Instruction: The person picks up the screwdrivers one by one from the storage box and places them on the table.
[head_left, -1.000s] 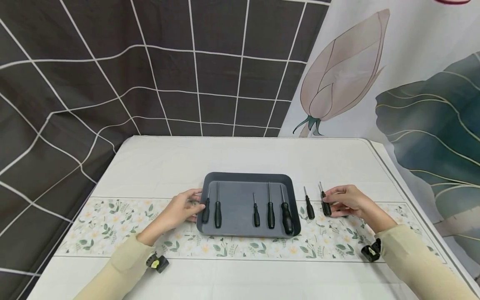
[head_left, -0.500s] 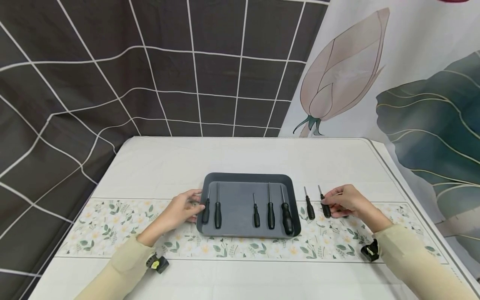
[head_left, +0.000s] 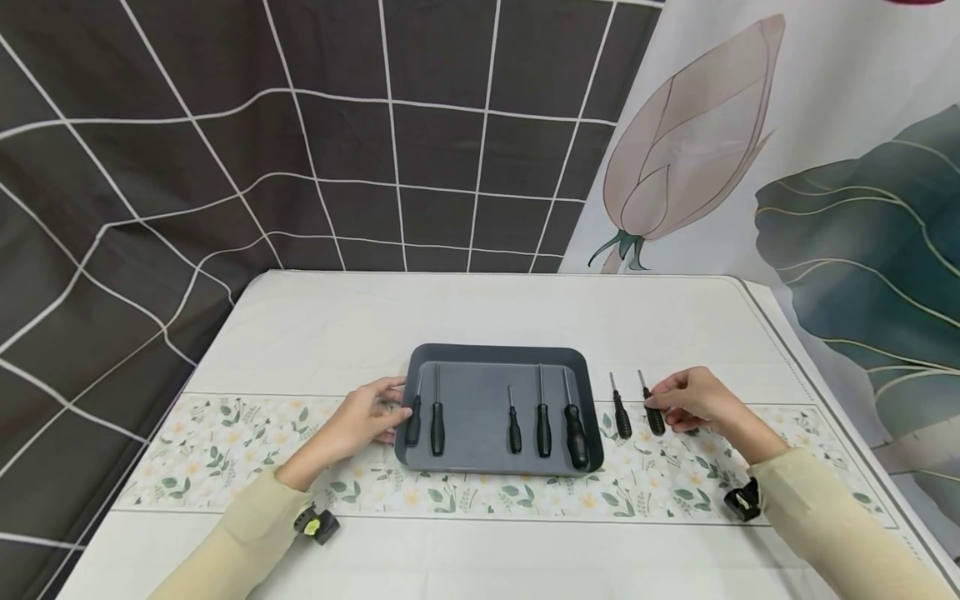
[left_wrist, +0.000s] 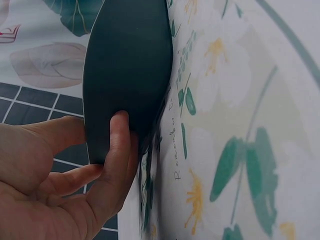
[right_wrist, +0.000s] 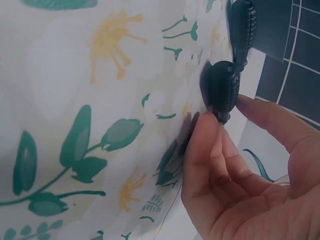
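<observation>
My left hand (head_left: 367, 417) grips the left edge of a dark grey tray (head_left: 480, 462), thumb over the rim and fingers against the outer wall (left_wrist: 127, 65). Several black-handled screwdrivers lie in the tray, among them a thick one (head_left: 576, 442) at the right and a slim one (head_left: 437, 429) at the left. On the cloth right of the tray, my right hand (head_left: 697, 400) pinches a small black screwdriver (head_left: 655, 419) between thumb and fingers near the neck of its handle. A similar screwdriver (head_left: 622, 419) lies between it and the tray, tip pointing away.
The table wears a white cloth (head_left: 480, 308) with a floral band (head_left: 255, 450) across it. A dark checked curtain (head_left: 435, 150) and a flower-printed curtain (head_left: 690, 150) hang behind. Each wrist carries a small black camera.
The screwdriver in my right hand has come down slightly from a more raised, tilted pose and now lies beside the other one. My left hand and the tray stay put.
</observation>
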